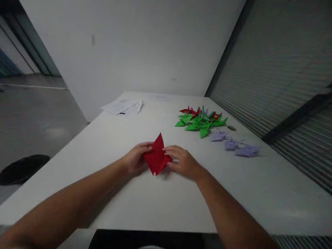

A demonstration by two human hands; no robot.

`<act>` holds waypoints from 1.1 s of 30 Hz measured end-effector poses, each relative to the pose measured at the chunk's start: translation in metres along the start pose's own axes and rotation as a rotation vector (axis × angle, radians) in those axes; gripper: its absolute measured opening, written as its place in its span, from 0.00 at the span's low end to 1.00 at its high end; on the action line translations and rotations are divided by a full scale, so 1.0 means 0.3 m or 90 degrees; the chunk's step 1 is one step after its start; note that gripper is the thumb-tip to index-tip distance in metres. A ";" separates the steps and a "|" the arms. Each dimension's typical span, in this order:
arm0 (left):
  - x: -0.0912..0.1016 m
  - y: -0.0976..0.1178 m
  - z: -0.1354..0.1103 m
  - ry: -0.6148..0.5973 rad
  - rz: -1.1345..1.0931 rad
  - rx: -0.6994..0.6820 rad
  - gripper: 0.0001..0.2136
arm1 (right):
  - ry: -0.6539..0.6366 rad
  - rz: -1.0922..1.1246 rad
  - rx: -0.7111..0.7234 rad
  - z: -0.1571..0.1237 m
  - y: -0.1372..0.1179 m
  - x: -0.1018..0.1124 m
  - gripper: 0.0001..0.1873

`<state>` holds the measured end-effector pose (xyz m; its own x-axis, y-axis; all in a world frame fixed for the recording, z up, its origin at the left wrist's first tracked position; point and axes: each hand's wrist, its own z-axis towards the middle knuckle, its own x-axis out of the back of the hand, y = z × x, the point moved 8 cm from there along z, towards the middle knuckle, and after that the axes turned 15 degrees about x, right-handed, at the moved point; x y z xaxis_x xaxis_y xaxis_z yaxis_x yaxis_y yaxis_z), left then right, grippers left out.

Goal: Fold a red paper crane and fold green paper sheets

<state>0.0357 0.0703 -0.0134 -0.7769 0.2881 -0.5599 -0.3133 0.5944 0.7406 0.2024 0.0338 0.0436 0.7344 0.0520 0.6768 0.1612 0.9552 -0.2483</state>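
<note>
A partly folded piece of red origami paper (157,155) is held between my two hands above the middle of the white table. One point of it stands upward, and two narrow tips point down toward me. My left hand (137,157) is closed on its left edge, with fingertips on the front near the left side. From the right, my right hand (181,160) pinches the paper, its fingers along the right edge and the thumb by a lower flap. The backs of the folds are hidden.
Folded green paper cranes (198,123) lie piled at the back right, with red cranes (190,111) behind them. Several lilac cranes (246,150) sit nearer on the right. Loose papers (123,106) lie at the back left of the white table (124,204). Blinds (272,69) border the right side.
</note>
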 end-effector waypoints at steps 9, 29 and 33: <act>-0.011 0.002 0.001 -0.038 -0.036 -0.026 0.16 | 0.025 -0.033 0.028 -0.004 0.005 0.011 0.12; -0.066 -0.009 -0.012 -0.132 0.067 -0.039 0.27 | 0.035 -0.086 -0.057 -0.013 0.021 0.032 0.10; -0.071 -0.011 -0.014 -0.121 0.068 -0.033 0.26 | 0.043 -0.085 -0.052 -0.014 0.023 0.031 0.09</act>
<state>0.0510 0.0591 -0.0023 -0.6919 0.4868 -0.5333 -0.2661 0.5147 0.8150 0.2129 0.0396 0.0453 0.7453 -0.0964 0.6597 0.3111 0.9254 -0.2163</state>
